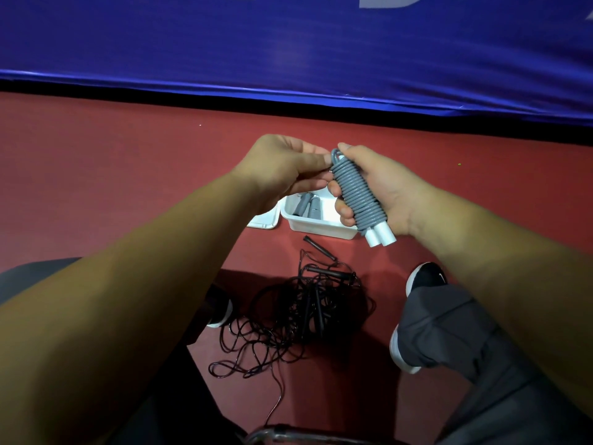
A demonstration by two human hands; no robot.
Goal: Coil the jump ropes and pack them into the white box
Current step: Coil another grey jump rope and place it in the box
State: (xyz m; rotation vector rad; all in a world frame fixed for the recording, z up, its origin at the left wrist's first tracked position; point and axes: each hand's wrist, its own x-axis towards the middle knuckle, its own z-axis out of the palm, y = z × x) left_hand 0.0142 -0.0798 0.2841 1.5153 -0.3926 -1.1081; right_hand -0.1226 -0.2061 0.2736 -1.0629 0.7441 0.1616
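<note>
Above the white box (321,224), the right hand (382,194) grips the coiled grey rope (356,194) — left hand (288,170) pinches its end loop. Looks like finishing the wrap; next, tuck and lower it in — black ropes (298,313) wait, tangled.

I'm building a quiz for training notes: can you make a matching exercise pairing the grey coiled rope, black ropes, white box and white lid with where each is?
Things:
1 grey coiled rope
2 black ropes
3 white box
4 white lid

Places:
A tangled loose on the floor
B gripped in the right hand
C on the floor, grey rope inside
D flat beside the box

Pairs: 1-B, 2-A, 3-C, 4-D
</note>
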